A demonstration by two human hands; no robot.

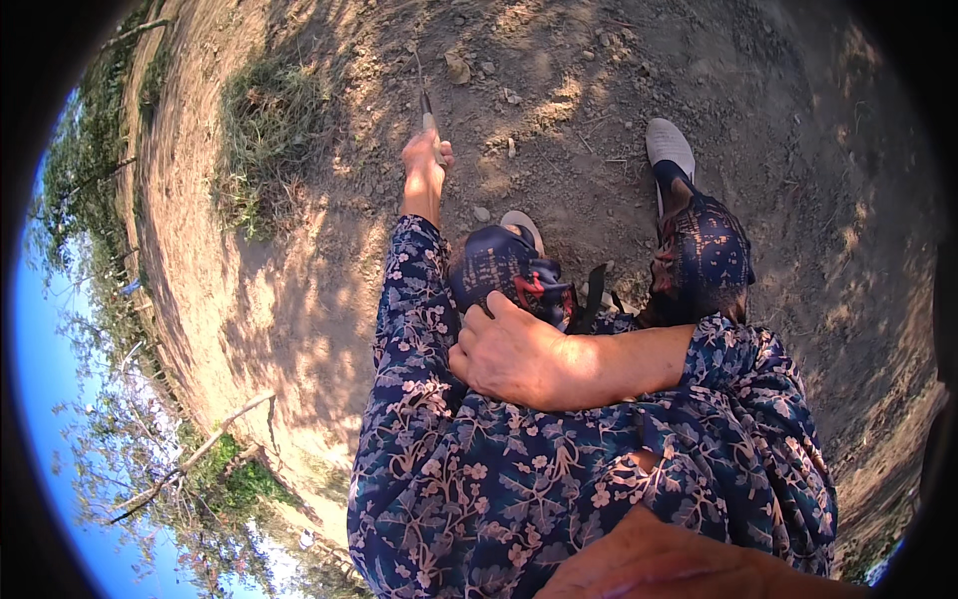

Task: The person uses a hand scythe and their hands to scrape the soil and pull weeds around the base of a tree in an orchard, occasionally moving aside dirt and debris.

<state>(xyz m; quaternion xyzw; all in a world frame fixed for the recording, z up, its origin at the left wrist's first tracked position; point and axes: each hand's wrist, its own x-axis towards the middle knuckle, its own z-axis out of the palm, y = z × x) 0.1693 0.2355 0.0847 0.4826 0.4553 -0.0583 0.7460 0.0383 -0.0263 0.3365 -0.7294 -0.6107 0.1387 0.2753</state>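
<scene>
My left arm, in a floral sleeve, reaches out over the dirt. At its end my left hand (426, 155) is closed round the pale handle of a slim hand tool (426, 103). A dark collar and a thin metal shaft lead to the tool's far tip, which meets the soil; the tip's shape is too small to make out. Bent across my lap, my right hand (509, 351) lies against my left sleeve beside the knee. Its fingers are curled with their tips turned under, so whatever they may hold is hidden.
A heap of cut weeds (267, 135) lies left of the tool. Stones and dry leaves (458, 69) dot the bare soil around it. My shoe (670, 148) stands at the right. Farther left are a bare branch (200, 454) and leafy bushes.
</scene>
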